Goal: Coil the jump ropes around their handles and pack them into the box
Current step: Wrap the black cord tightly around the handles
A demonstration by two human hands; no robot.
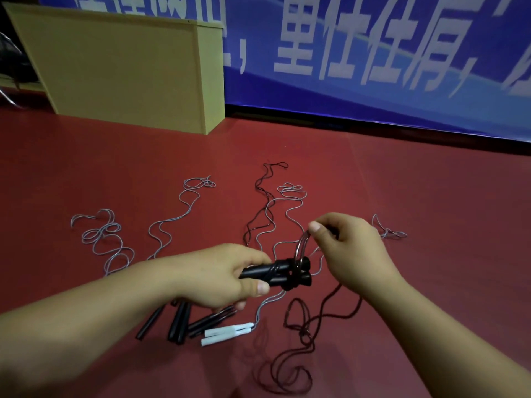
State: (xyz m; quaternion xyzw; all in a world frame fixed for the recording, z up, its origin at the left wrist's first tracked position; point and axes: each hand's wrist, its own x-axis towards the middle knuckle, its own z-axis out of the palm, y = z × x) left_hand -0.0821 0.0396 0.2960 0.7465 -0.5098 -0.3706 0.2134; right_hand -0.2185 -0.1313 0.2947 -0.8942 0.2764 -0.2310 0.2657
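Pair of black handles (275, 272) held side by side, horizontal, above the red floor (402, 196), w/ dark rope wound round them near the right ends. Left hand (221, 274) is clamped round the handles' left half, thumb on the near side, fingers over the top; the wrapped section sticks out to the right of that fist. Right hand (347, 248) sits just up & right of the handle tips, thumb & forefinger pinched on a loop of rope (303, 245) that arches up from the handles to the fingertips. Rest of that dark rope (301, 334) drops from under the right hand & trails in loose curls on the floor toward the bottom of frame.

Below the left hand: several black handles (178, 320) lying on the floor, partly hidden by the wrist, plus a white pair of handles (227, 333) just to their right, touching each other. Grey ropes (169, 225) snake away across the floor, one black rope (267, 193) among them, all uncoiled.

Far back left, well apart from the hands, a tan box (120, 67) stands against a blue banner (373, 53) w/ white lettering
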